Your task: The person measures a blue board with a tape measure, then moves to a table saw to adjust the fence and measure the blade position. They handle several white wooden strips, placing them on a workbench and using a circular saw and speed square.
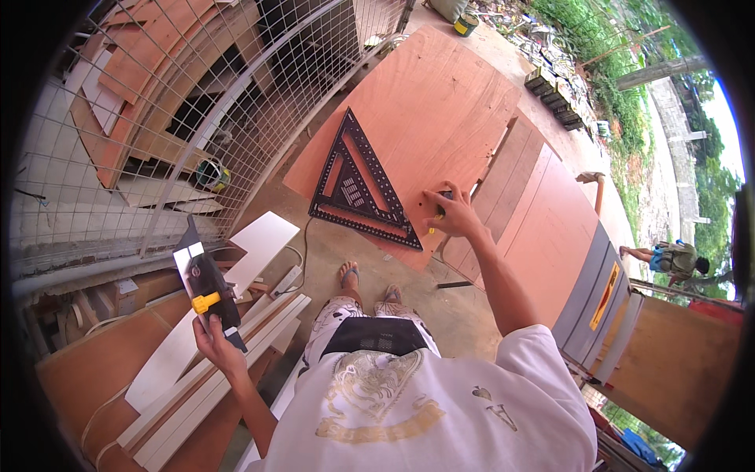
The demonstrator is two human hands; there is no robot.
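My left hand (216, 344) is closed around the lower end of a flat black tool with a yellow knob (206, 275), held up at the left; its exact kind does not show. My right hand (452, 212) is over the reddish plywood sheet (440, 102), its fingers bent around a small black and yellow object (445, 197) that looks like a tape measure, partly hidden by the fingers. Just left of that hand, a large black triangle square (362, 189) with slots and holes lies flat on the plywood, one corner reaching past its near edge.
Wire mesh fencing (197, 118) runs along the left, with stacked boards behind it. White wooden strips (212, 377) lie at lower left. Grey panels with a yellow strip (604, 295) stand at right. Another person (676, 259) bends over at far right.
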